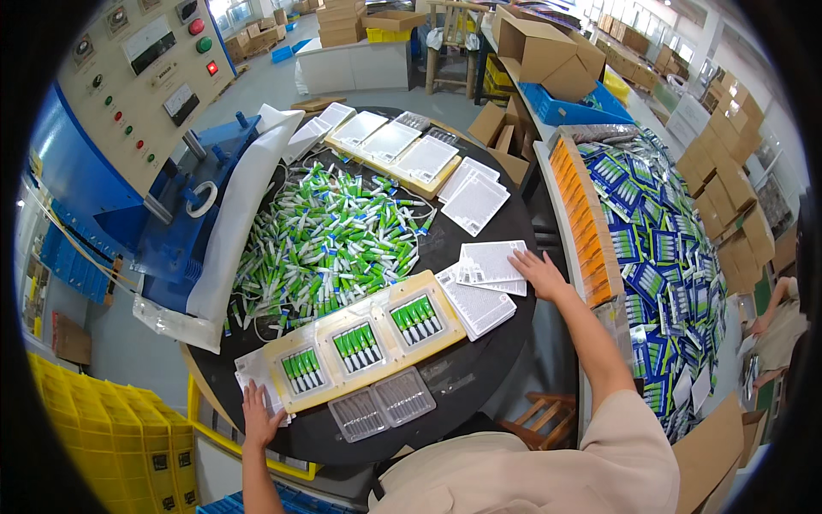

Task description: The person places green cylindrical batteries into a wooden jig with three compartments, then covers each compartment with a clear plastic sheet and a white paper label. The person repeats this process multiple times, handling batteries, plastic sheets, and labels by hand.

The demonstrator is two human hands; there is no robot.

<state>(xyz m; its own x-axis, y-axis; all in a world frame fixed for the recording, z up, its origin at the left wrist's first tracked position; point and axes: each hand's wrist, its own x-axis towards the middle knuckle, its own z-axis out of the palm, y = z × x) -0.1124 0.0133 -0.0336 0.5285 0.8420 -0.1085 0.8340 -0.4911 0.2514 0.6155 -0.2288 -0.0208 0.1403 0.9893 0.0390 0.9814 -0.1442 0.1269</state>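
My right hand point(541, 276) lies with its fingers stretched out over the edge of a white printed card point(491, 262), one of a loose pile on the right of the round black table. My left hand point(259, 416) rests, fingers apart, on another white card point(254, 370) at the left end of a yellow tray. That tray point(370, 358) holds clear blister shells in three openings, each with several small green-and-white tubes point(415, 320). Two clear plastic blister shells point(383, 405) lie against its near edge. Behind it spreads a heap of green-and-white tubes point(330, 240).
A second yellow tray point(419, 182) topped with white cards is at the table's far side. On the left stands a blue press point(184, 210) with a control panel. To the right, a bin wall of orange blocks point(585, 214) borders many blue card packs point(651, 248). Yellow crates point(111, 428) stand lower left.
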